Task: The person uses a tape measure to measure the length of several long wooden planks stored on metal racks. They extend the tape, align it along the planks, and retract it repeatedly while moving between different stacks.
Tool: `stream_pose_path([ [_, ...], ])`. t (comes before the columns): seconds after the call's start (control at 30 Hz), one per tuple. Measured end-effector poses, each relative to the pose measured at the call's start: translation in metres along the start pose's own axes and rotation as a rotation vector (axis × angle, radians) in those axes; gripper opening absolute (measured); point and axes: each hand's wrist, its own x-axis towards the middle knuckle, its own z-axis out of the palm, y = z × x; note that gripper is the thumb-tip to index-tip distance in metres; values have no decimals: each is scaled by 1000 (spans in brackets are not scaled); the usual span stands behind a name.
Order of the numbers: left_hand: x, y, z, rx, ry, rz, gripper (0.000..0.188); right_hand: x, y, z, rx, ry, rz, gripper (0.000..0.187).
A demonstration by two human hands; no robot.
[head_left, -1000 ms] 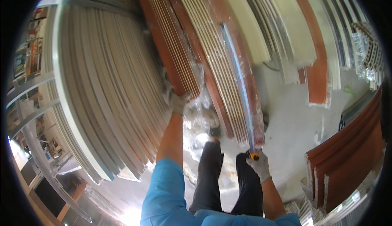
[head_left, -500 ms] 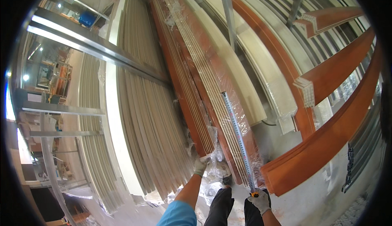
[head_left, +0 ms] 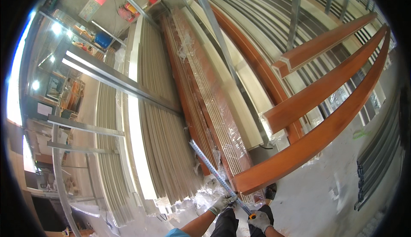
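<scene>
In my gloved right hand (head_left: 260, 221) is a tape measure (head_left: 252, 215), its small case black and orange-yellow, gripped near my legs at the lower edge. Its long pale blade (head_left: 212, 171) runs out stiffly up and to the left, across the ends of the wrapped stacks. My gloved left hand (head_left: 221, 204) is at the blade's lower part, its fingers closed against it; the fingertips are partly hidden. Beyond the hands lie a plastic-wrapped stack of reddish-brown boards (head_left: 214, 108) and, just left of it, another brown stack (head_left: 197, 134). Crumpled clear plastic (head_left: 207, 194) bunches at their near ends.
Curved brown boards (head_left: 308, 151) jut in from the right, above the floor. Grey-beige panels (head_left: 165, 151) fill the left, crossed by a metal rail (head_left: 124, 85). Upright metal posts (head_left: 295, 14) stand at the back. Dark channels (head_left: 376, 160) lie at far right.
My left hand has left the brown stack's end and come to the tape blade. The blade has swung left, now slanting across the stacks. The view has shifted, and the right-hand boards appear further left.
</scene>
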Motion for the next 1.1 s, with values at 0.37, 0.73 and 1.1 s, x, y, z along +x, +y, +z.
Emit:
stream_pose_path([
  [0.37, -12, -17, 87, -125, 232, 83, 29, -38, 42, -63, -135, -71, -37, 57],
  [0.73, -19, -26, 123, -236, 542, 301, 22, -83, 86, -99, -129, 3, -100, 56],
  [1.1, -63, 50, -44, -120, 677, 337, 25, -225, 204, -42, -213, 33, 266, 48],
])
